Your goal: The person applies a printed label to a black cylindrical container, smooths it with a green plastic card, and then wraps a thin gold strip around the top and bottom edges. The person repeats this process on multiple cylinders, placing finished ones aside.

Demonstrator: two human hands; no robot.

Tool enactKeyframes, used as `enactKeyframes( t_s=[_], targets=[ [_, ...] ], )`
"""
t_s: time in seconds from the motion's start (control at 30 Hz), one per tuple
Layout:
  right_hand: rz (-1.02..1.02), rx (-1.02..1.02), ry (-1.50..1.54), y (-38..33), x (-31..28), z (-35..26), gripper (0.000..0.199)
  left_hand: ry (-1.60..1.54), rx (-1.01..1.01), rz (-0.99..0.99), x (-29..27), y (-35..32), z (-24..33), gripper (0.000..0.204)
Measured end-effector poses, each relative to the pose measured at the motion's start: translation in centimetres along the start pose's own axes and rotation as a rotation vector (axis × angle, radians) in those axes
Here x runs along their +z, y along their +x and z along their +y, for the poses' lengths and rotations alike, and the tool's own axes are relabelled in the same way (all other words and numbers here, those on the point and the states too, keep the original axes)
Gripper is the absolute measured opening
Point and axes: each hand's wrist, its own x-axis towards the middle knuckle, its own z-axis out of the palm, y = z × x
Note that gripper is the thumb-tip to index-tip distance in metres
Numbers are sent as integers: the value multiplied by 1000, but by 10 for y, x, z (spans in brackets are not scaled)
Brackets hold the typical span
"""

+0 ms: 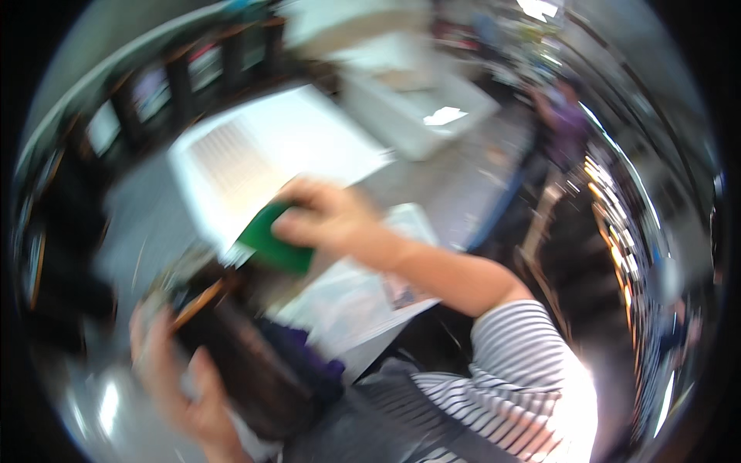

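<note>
My right hand (328,220) is closed on a green flat piece (279,241), pinched between thumb and fingers; its exact kind is blurred. It is held over the near edge of a large white sheet (301,139) with a block of print. At lower left my left hand (181,393) has its thumb and fingers apart, beside a dark brown rounded container (239,355) with an orange-brown edge. Whether it touches the container is smeared by motion. A bundle of dark purple cloth (309,355) lies against the container's right side. Printed sheets (347,301) lie under my right forearm.
A pale grey bin (409,116) stands beyond the white sheet on the grey table (139,231). Dark upright holders (181,77), some with sheets between them, curve along the left and far side. A person in purple (563,123) is at the far right.
</note>
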Motion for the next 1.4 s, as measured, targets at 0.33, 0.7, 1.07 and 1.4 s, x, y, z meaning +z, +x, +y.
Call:
enactKeyframes(
  t_s=[0.33,0.7,1.07,1.4],
  targets=[
    [-17,137,464,-74,14,26,26,12,8,-30,-21,-43,-3,39],
    [97,210,526,-139,-15,23,48,318,635,-252,-29,-13,10,37],
    [147,254,8,-118,-45,53,24,468,308,-386,-54,3,47,36],
    [134,-757,-1042,-2,-53,83,40,161,-112,3,-44,-25,50,25]
  ],
)
